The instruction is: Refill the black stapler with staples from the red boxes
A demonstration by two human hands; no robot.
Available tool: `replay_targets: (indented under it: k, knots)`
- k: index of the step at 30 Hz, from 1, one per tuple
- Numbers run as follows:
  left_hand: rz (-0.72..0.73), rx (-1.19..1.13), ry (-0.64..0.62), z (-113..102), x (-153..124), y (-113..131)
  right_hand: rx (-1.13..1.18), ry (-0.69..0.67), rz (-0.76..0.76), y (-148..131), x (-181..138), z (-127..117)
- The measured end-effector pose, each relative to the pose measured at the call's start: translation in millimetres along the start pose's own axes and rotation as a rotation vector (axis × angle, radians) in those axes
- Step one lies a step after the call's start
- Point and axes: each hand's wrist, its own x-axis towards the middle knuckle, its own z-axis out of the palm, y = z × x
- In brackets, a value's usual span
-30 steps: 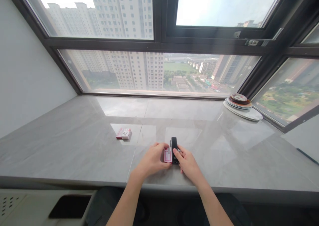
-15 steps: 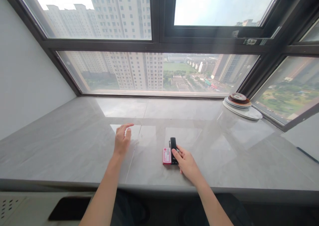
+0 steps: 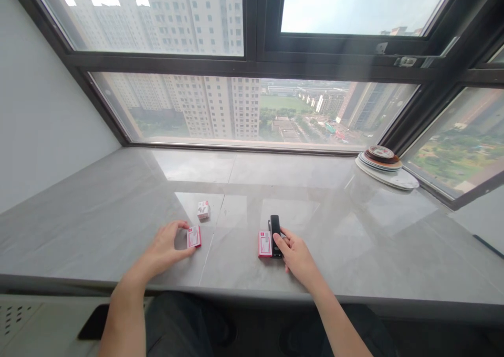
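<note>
Head view: my left grip [image 3: 165, 247], lower left of centre, has thumb and fingers closed on opposite edges of a pink-edged box [image 3: 194, 237]. Small white box [image 3: 203, 210] just above it in frame. My right grip [image 3: 296, 254], lower centre-right, is closed on a black stapler [image 3: 275, 236], thumb on top. Pink-bordered box [image 3: 265, 244] lies along the stapler's left side on the desk [image 3: 118, 231].

Print on left pink box [image 3: 194, 237], right pink box [image 3: 265, 244] and white box [image 3: 203, 210] too small to be read. Stapler [image 3: 274, 226] partly covered by right hand [image 3: 294, 253]. Whether left pink box is gripped by left hand [image 3: 166, 248], unclear. Forearms [image 3: 336, 315] cut off by bottom edge, dark strip [image 3: 489, 248] by right edge.
</note>
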Motion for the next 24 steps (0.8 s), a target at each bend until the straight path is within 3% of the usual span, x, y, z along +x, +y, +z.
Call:
replay_targets:
  k: [4, 7, 10, 13, 18, 24]
  knots:
    - [0.037, -0.153, -0.102, 16, -22, 68, 0.017, 0.0, 0.003, -2, -1, 1]
    - [0.199, -0.288, -0.074, 37, -22, 131, 0.035, 0.009, 0.007, -7, -3, 2]
    - [0.349, -0.326, -0.086, 58, -12, 174, 0.036, 0.005, 0.01, -11, -6, 1]
    - [0.399, -0.346, -0.142, 75, -1, 186, 0.027, -0.01, 0.0, -12, -7, 0]
    - [0.375, -0.381, -0.189, 92, 4, 182, 0.029, -0.034, -0.018, -11, -6, 0]
    - [0.419, -0.386, -0.204, 88, 2, 182, 0.165, -0.149, 0.06, -10, -11, -18]
